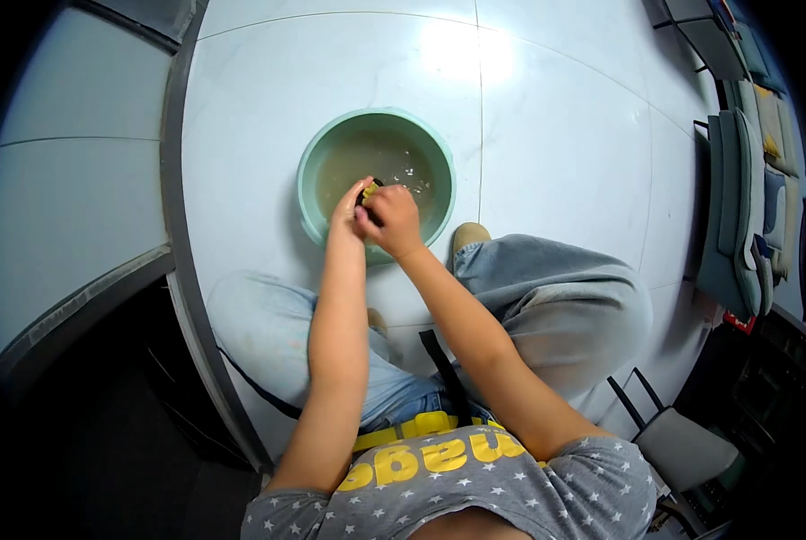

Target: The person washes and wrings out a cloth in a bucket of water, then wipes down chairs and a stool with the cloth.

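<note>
A round pale green basin (pixel 446 184) stands on the floor with cloudy water inside. Over the near part of that water, a small black and yellow object (pixel 372 192) is held between both hands. My left hand (pixel 347 209) is closed around its left side. My right hand (pixel 394 219) presses on it from the right with curled fingers. The fingers hide much of the object, so its full shape cannot be made out.
White floor tiles (pixel 565 135) surround the basin. My bent knees flank my forearms, and a tan shoe (pixel 470 236) is close to the basin's right edge. A cushioned sofa (pixel 736 198) is at the far right, a grey chair (pixel 691 445) at the lower right.
</note>
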